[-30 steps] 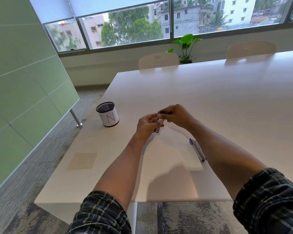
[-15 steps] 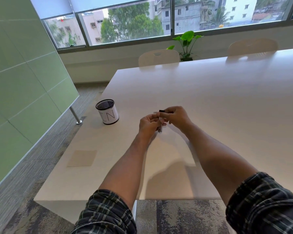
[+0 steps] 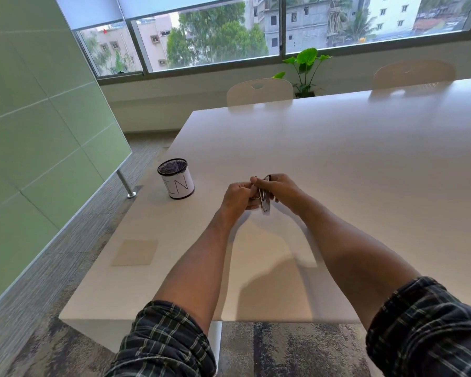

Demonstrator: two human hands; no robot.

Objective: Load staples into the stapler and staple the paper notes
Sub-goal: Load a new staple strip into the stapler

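Head view: both hands meet above the white rectangular table (image 3: 337, 164), a little right of the black mesh pen cup with a white paper label (image 3: 176, 182), which serves as the landmark below. The right hand (image 3: 282, 187) has its fingers curled round the small silver metal stapler (image 3: 264, 198), holding it clear of the tabletop with one metal end pointing down toward the person. The left hand (image 3: 238, 195) is closed against the stapler's left side, fingertips pinching at its opened metal parts; whether a strip of staples sits between those fingertips cannot be determined (the detail is too small). The step in hand is judged to be loading.

Handling: the stapler is rigid, light and smooth metal, so it can slip. Take hold of it along the body sides, clear of the sprung magazine. A staple strip is brittle and breaks if bent; support it along its length.

Right of and nearer than the pen cup, under the forearms, lies a white paper sheet (image 3: 272, 240), hard to separate from the tabletop. Nearer than the cup and slightly left lies a tan square paper note (image 3: 135, 252), close to the table's left edge. Both wait well apart from the stapler.
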